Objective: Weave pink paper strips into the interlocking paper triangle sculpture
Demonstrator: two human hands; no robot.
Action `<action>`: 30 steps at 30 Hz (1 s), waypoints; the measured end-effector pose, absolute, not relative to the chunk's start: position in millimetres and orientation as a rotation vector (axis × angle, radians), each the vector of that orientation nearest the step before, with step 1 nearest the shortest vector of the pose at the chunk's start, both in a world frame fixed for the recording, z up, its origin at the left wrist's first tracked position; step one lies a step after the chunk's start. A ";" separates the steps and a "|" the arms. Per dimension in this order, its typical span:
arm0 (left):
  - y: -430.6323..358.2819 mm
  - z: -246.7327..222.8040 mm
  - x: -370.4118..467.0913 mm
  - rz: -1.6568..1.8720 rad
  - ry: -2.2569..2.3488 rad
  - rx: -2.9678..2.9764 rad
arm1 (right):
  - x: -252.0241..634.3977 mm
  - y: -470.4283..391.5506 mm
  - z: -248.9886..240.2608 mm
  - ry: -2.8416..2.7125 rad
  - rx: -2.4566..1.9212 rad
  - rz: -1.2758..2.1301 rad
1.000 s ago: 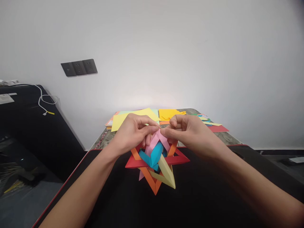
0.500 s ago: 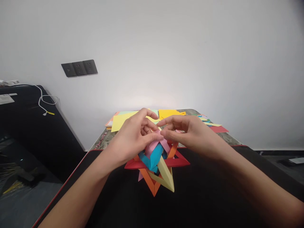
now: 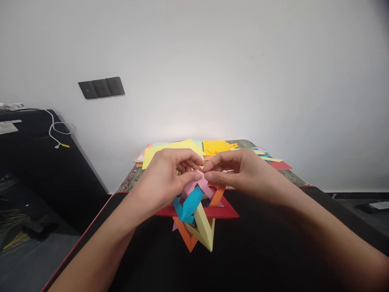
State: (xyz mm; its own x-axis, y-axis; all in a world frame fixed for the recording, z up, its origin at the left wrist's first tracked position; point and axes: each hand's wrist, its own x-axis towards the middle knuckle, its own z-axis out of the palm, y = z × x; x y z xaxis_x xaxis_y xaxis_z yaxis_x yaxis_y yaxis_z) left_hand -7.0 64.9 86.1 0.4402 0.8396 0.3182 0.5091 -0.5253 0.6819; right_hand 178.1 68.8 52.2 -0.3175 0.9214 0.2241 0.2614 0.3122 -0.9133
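Observation:
Between my hands is a folded paper star [image 3: 191, 205] of interlaced red, orange, blue, pale yellow and pink strips, its points facing down and sideways over the black mat. Pinched at the star's top pink point, the thumb and fingers of my left hand [image 3: 167, 174] hold it from the left. Opposite, my right hand [image 3: 240, 168] grips the same pink strip [image 3: 203, 180] with thumb and forefinger. The two hands' fingertips almost meet. Behind the fingers, the far side of the star is hidden.
A black mat [image 3: 258, 243] with a red edge covers the near table. Yellow paper sheets [image 3: 152, 156], a golden-yellow pile [image 3: 215, 147] and coloured strips [image 3: 267, 157] lie at the back by the wall. A black panel [image 3: 39, 162] with a white cable stands left.
The star has shifted slightly left and turned a little. My fingers have closed in nearer to its pink top; the left fingers have come down.

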 end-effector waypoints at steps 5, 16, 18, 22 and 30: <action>67.8 86.2 -12.6 0.883 1.148 2.217 | 173.2 67.2 51.3 -1.890 -1.049 0.799; 72.5 92.4 -24.7 0.787 1.060 2.204 | 166.6 68.0 47.8 -1.887 -1.017 0.949; 72.8 92.8 -25.4 0.792 1.069 2.217 | 164.4 68.3 46.7 -1.877 -1.028 0.942; 74.3 93.0 -27.5 0.812 1.055 2.298 | 159.9 67.3 44.9 -1.862 -1.020 0.931; 85.2 91.3 -34.8 0.818 0.925 2.410 | 170.3 68.9 51.3 -1.925 -0.965 0.794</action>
State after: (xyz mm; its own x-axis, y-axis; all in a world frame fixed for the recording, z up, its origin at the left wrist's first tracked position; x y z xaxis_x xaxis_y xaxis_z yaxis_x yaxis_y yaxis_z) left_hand -34.8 85.2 91.3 0.6035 0.7069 0.3689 0.4530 -0.6847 0.5709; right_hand 170.3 68.9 51.3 -0.3683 0.8456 0.3864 0.3273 0.5069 -0.7974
